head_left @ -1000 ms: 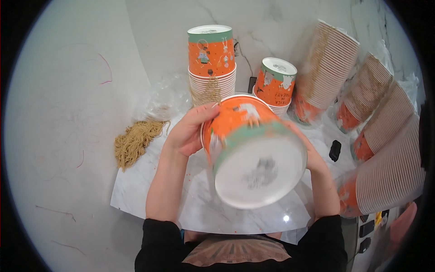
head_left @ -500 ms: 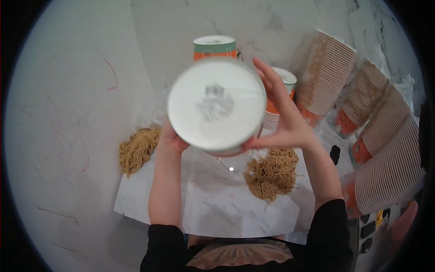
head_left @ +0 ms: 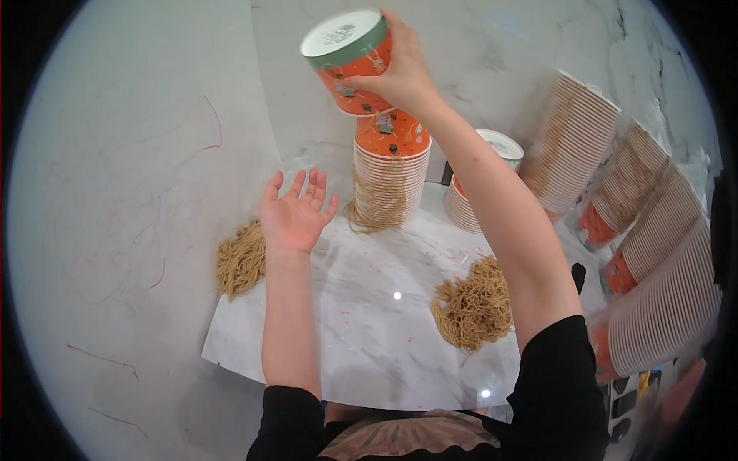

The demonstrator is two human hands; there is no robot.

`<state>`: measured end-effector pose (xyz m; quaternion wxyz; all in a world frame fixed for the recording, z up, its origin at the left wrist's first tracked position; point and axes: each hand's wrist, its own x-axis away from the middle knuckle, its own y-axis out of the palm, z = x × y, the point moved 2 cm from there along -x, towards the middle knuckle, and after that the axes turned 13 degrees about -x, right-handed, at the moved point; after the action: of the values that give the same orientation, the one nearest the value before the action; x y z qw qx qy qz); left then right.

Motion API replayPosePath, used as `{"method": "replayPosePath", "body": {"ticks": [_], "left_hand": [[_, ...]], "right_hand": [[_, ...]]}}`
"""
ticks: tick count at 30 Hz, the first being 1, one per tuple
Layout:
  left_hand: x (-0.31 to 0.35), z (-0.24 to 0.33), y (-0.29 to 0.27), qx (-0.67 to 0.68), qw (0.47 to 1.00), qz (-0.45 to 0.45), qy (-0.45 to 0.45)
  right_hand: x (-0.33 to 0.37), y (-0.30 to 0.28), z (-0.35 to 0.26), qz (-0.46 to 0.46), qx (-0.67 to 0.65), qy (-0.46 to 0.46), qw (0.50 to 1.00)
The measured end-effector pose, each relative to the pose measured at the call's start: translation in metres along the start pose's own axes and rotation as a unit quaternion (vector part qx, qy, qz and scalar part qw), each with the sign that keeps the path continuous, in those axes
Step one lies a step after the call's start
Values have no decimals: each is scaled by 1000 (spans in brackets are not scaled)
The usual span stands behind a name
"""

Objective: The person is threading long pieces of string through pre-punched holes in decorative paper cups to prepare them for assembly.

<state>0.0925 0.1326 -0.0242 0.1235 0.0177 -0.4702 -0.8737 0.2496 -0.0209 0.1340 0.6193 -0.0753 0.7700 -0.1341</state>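
Note:
High up at the far middle, my right hand grips an orange paper tub with a green band, its white base turned up. The tub tilts over a tall stack of nested paper tubs; whether it touches the stack's top I cannot tell. Tan strands hang down the stack's side. My left hand is open and holds nothing, palm up and fingers spread, left of the stack. Beside it on the table lies a pile of tan strands, like noodles or yarn.
Another tan pile lies on the white marbled table at the right. Behind my right arm stands a shorter tub stack. Several long stacks of tubs, some in clear plastic, lean along the right side. Small red bits dot the tabletop.
The tub has moved away from me and up, over the tall stack, held by my right hand alone. My left hand has let go of it and opened.

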Motion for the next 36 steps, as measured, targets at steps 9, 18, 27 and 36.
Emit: {"method": "replayPosePath", "body": {"ticks": [9, 18, 27, 36], "left_hand": [[-2, 0, -7, 33, 998, 59, 9], [-1, -1, -6, 56, 996, 75, 0], [1, -3, -7, 52, 997, 65, 0], [0, -10, -3, 46, 997, 68, -11]], "right_hand": [[29, -13, 43, 64, 48, 230, 970], [62, -24, 61, 25, -74, 328, 941], [66, -26, 54, -7, -114, 355, 928], [83, -24, 67, -23, -162, 348, 923]]}}
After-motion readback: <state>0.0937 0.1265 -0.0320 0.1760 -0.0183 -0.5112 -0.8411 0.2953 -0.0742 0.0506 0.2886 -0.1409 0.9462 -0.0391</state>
